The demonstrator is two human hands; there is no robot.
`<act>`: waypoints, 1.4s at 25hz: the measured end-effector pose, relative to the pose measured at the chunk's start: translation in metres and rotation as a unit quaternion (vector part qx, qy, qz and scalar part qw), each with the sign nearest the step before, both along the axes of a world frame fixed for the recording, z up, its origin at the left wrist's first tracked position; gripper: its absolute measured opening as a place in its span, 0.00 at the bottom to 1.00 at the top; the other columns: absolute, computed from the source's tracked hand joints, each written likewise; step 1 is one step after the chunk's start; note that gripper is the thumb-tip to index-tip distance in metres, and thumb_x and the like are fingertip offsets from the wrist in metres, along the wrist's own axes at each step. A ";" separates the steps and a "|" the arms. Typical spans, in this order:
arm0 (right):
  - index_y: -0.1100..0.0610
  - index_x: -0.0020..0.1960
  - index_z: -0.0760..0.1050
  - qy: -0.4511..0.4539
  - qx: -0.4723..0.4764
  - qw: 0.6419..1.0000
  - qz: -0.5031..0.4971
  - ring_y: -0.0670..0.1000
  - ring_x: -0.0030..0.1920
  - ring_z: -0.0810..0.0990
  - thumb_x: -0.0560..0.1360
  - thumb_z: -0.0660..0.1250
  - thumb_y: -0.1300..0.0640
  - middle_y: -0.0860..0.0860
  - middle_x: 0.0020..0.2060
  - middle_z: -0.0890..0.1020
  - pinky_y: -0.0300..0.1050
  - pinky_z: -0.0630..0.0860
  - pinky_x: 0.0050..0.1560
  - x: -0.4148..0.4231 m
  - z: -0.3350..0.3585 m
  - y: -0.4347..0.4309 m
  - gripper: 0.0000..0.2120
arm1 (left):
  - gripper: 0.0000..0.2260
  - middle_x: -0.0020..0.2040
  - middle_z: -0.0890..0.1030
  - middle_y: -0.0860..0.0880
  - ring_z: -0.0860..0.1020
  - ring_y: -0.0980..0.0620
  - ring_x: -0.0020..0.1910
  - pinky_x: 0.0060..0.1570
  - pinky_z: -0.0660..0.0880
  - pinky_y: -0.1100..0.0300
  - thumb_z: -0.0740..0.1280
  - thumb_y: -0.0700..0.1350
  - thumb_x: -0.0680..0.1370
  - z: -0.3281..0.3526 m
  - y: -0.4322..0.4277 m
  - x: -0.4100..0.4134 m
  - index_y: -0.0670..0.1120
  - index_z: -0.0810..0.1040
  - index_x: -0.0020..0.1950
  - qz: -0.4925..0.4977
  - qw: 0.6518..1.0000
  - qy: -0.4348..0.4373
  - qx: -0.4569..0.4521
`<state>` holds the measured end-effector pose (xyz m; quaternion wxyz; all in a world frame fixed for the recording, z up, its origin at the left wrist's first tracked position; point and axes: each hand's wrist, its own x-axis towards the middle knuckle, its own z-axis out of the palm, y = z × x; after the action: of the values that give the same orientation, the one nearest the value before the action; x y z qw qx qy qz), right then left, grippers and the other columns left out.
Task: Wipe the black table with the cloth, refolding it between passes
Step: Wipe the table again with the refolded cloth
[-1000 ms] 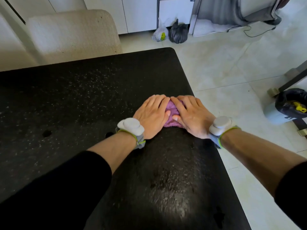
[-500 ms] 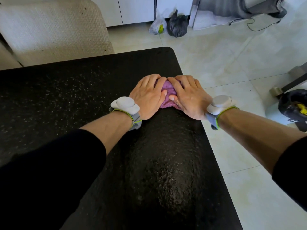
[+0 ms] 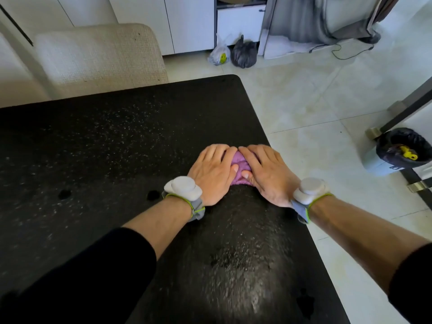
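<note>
Both hands lie flat on the bunched purple cloth (image 3: 238, 164), side by side, with only a narrow strip of the fabric showing between them. The left hand (image 3: 211, 170) covers the cloth's left part and the right hand (image 3: 268, 174) its right part. The fingers are stretched forward and pressing down, not curled round the fabric, and each thumb tip rests on the exposed strip. The cloth sits on the black desk (image 3: 117, 136), just short of the desk's right edge.

On the person's side of the cloth, the desk surface carries a wet-looking sheen in a broad band, which suggests that strip has been wiped. To the left of the cloth and beyond it, pale specks are scattered thickly across the desk, so that larger area looks unwiped. By this reading the job is in its early part: one lane is done, and several more passes to the left remain, with a refold of the cloth between them.

Well to the right of the cloth, a lined waste bin (image 3: 397, 150) stands on the tiled floor.
</note>
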<state>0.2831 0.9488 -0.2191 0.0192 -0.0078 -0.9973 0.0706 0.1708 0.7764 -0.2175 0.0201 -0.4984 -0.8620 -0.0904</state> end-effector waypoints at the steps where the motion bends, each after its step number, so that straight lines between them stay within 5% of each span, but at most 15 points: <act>1: 0.59 0.79 0.57 -0.005 0.000 1.000 -0.002 0.60 0.71 0.66 0.85 0.51 0.43 0.58 0.70 0.68 0.55 0.63 0.74 0.014 0.001 -0.010 0.29 | 0.23 0.68 0.71 0.45 0.70 0.44 0.67 0.71 0.66 0.48 0.50 0.54 0.83 0.000 -0.009 0.013 0.44 0.65 0.74 -0.001 1.000 -0.003 -0.007; 12: 0.56 0.78 0.61 -0.060 -0.107 0.992 0.038 0.54 0.71 0.67 0.82 0.53 0.37 0.53 0.70 0.70 0.51 0.65 0.73 0.122 0.024 -0.078 0.31 | 0.21 0.68 0.70 0.50 0.69 0.49 0.65 0.66 0.68 0.53 0.55 0.53 0.85 0.036 -0.104 0.110 0.48 0.66 0.77 -0.035 0.987 -0.155 -0.006; 14: 0.55 0.77 0.64 -0.036 -0.164 0.986 0.000 0.54 0.67 0.69 0.82 0.58 0.41 0.52 0.66 0.73 0.51 0.68 0.69 0.120 0.033 -0.074 0.28 | 0.19 0.66 0.72 0.50 0.70 0.49 0.64 0.65 0.69 0.52 0.59 0.48 0.84 0.043 -0.103 0.106 0.48 0.69 0.76 -0.005 0.990 -0.142 0.002; 18: 0.49 0.59 0.76 0.020 -0.092 0.996 -0.009 0.54 0.53 0.72 0.74 0.70 0.55 0.47 0.49 0.76 0.47 0.66 0.52 0.121 0.053 -0.075 0.14 | 0.15 0.55 0.74 0.52 0.74 0.49 0.56 0.56 0.71 0.53 0.66 0.43 0.78 0.063 -0.101 0.115 0.53 0.77 0.64 -0.006 0.990 -0.139 -0.001; 22: 0.45 0.45 0.70 -0.063 -0.106 0.992 0.040 0.45 0.46 0.71 0.69 0.71 0.53 0.40 0.41 0.74 0.46 0.65 0.50 0.148 0.069 -0.086 0.10 | 0.13 0.51 0.72 0.59 0.73 0.58 0.51 0.50 0.74 0.57 0.71 0.46 0.74 0.076 -0.128 0.135 0.58 0.73 0.54 -0.059 0.969 -0.235 -0.040; 27: 0.46 0.44 0.72 -0.221 -0.157 0.960 0.076 0.40 0.41 0.74 0.73 0.73 0.43 0.40 0.40 0.76 0.38 0.70 0.44 0.179 0.070 -0.100 0.12 | 0.11 0.47 0.80 0.59 0.78 0.62 0.43 0.48 0.77 0.60 0.75 0.55 0.74 0.077 -0.145 0.148 0.55 0.78 0.52 -0.076 0.909 -0.393 -0.118; 29: 0.47 0.44 0.75 -0.199 -0.216 0.955 0.049 0.40 0.40 0.78 0.75 0.70 0.40 0.40 0.39 0.78 0.40 0.76 0.43 0.178 0.070 -0.100 0.12 | 0.05 0.46 0.80 0.59 0.79 0.62 0.43 0.47 0.78 0.59 0.71 0.53 0.77 0.075 -0.143 0.145 0.56 0.79 0.52 -0.030 0.935 -0.350 -0.048; 31: 0.48 0.49 0.78 -0.077 -0.187 0.979 0.031 0.42 0.44 0.77 0.78 0.68 0.47 0.41 0.44 0.78 0.47 0.78 0.47 0.169 0.064 -0.091 0.05 | 0.06 0.51 0.76 0.60 0.76 0.61 0.49 0.50 0.76 0.59 0.69 0.51 0.78 0.071 -0.140 0.139 0.57 0.78 0.55 -0.007 0.974 -0.226 0.000; 33: 0.52 0.60 0.77 -0.022 -0.104 0.994 0.025 0.50 0.53 0.75 0.76 0.70 0.48 0.48 0.54 0.76 0.52 0.77 0.54 0.153 0.058 -0.084 0.15 | 0.16 0.60 0.72 0.57 0.71 0.58 0.58 0.56 0.74 0.58 0.69 0.55 0.77 0.064 -0.133 0.135 0.56 0.75 0.64 -0.023 0.990 -0.138 -0.020; 35: 0.55 0.69 0.73 -0.067 -0.029 0.997 0.039 0.55 0.60 0.71 0.74 0.72 0.42 0.52 0.62 0.72 0.54 0.75 0.59 0.142 0.052 -0.082 0.28 | 0.25 0.64 0.69 0.55 0.69 0.55 0.62 0.60 0.73 0.56 0.70 0.59 0.75 0.058 -0.125 0.132 0.54 0.71 0.70 -0.034 0.991 -0.112 -0.060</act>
<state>0.4247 0.8669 -0.1673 -0.0510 0.0255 -0.9934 0.0992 0.3028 0.6514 -0.1598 -0.1093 -0.5143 -0.8454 -0.0943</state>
